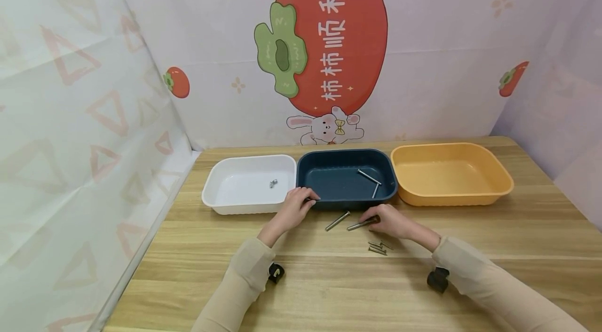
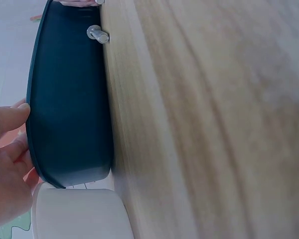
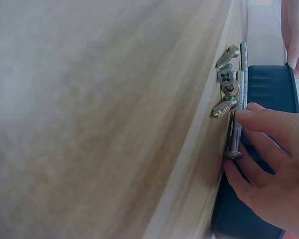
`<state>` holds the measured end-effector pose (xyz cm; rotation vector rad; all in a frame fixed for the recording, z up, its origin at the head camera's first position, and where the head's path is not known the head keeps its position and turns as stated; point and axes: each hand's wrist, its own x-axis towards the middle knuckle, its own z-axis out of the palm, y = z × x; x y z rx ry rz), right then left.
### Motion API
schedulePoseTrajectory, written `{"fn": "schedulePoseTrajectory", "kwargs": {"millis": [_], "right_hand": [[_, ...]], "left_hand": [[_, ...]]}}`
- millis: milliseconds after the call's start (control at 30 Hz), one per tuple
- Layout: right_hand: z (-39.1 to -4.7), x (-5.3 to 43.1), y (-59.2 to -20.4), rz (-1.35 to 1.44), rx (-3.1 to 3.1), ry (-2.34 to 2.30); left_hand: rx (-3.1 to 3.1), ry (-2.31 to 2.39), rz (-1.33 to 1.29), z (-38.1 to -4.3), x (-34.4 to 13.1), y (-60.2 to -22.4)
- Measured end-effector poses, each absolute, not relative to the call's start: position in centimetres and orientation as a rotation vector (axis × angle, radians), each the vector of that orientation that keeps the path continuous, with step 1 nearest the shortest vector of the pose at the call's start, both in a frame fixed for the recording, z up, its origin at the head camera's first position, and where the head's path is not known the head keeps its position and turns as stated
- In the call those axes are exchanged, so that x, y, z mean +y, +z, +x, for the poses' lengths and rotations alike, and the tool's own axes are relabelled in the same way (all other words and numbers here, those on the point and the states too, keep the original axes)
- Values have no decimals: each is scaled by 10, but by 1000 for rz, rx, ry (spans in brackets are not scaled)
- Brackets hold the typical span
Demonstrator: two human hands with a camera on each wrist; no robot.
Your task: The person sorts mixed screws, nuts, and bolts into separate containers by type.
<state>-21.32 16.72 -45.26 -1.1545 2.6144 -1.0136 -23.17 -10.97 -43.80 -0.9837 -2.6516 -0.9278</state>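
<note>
My left hand grips the front left corner of the dark blue tray, thumb outside the rim in the left wrist view. My right hand pinches a long metal bolt low over the table, just in front of that tray. In the right wrist view the bolt's round head shows between thumb and fingers. Another long bolt lies to the left of it. Several short brass-coloured screws lie in a loose pile nearer me. Two bolts, one longer, lie inside the blue tray.
To the left stands a white tray holding a few small metal pieces. A yellow tray stands at the right. All three trays line the back of the wooden table, before a patterned cloth backdrop.
</note>
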Motion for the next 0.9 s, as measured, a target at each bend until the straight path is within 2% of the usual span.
{"fn": "schedulePoseTrajectory", "kwargs": {"millis": [900], "right_hand": [[-211,166,-454,-1107,2537,-1001]], "left_hand": [[-2631,-924,-1006,-231,-110,-437]]}}
